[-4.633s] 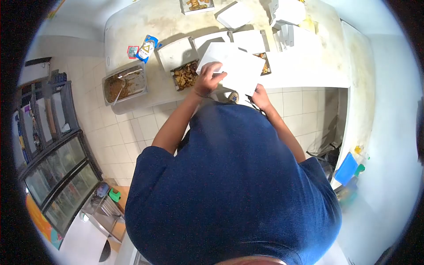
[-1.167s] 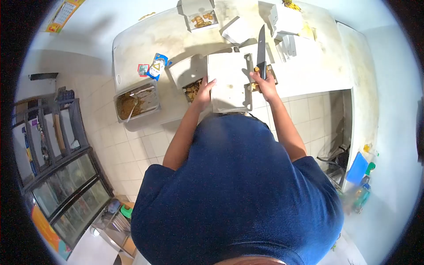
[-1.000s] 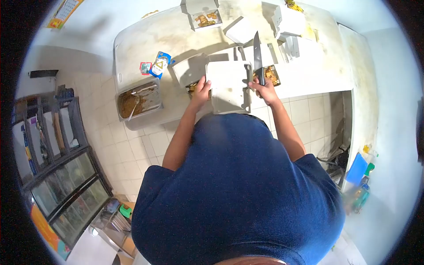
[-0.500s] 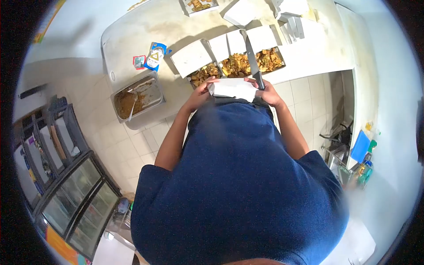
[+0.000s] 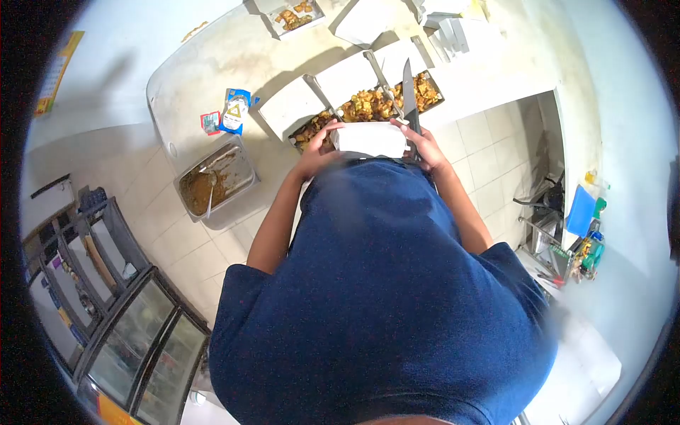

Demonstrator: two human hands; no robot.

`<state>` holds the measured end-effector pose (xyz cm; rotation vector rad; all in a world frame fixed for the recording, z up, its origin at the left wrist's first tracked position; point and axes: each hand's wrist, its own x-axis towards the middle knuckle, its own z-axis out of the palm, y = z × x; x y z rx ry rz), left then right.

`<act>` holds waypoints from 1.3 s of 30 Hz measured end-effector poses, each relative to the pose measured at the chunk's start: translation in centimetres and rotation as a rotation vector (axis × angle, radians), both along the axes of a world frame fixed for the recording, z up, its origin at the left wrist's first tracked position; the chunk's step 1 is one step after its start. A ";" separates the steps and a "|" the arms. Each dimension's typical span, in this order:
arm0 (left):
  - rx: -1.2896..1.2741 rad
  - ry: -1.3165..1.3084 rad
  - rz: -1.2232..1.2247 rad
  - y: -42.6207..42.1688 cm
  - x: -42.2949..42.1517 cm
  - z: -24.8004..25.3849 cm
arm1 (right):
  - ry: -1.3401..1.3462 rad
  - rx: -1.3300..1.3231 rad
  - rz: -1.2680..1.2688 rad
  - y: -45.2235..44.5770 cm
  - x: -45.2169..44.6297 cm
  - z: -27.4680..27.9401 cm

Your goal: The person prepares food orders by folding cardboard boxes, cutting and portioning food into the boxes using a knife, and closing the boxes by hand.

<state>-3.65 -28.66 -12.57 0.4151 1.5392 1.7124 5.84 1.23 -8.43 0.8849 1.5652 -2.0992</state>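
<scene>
At my waist, a white cardboard food box (image 5: 372, 139) is held from both sides. My left hand (image 5: 317, 154) grips its left end, fingers closed on the edge. The right end is in my right hand (image 5: 426, 147), which also keeps hold of a long kitchen knife (image 5: 409, 88) with its dark blade pointing away from me. Just beyond my hands, several open food boxes stand in a row, filled with browned, chopped food (image 5: 368, 106). Their white lids (image 5: 347, 76) are folded back. The inside of the held box cannot be made out.
A metal pan (image 5: 244, 170) with brown sauce and a spoon (image 5: 211, 195) sits at the counter's left edge. Behind it lie a blue packet (image 5: 236, 111) and a red packet (image 5: 210, 122). Another food box (image 5: 294, 18) and folded white boxes (image 5: 453, 39) are farther back.
The view has shifted, so the counter things appear farther left. The held box has tilted to show more of its white face. The knife now points more straight away from me.
</scene>
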 end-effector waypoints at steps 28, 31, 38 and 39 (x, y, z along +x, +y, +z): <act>0.366 -0.245 0.522 4.5 -4.1 4.7 | 0.176 0.246 0.078 -1.1 -9.6 9.3; 0.335 -0.295 0.485 3.6 -5.1 6.3 | 0.156 0.261 0.211 0.2 -10.3 8.7; 0.390 -0.434 0.467 3.2 -5.2 5.8 | 0.289 0.201 0.219 -0.9 -9.7 9.3; 0.403 -0.433 0.448 3.1 -5.0 6.0 | 0.293 0.194 0.198 -0.9 -9.7 9.1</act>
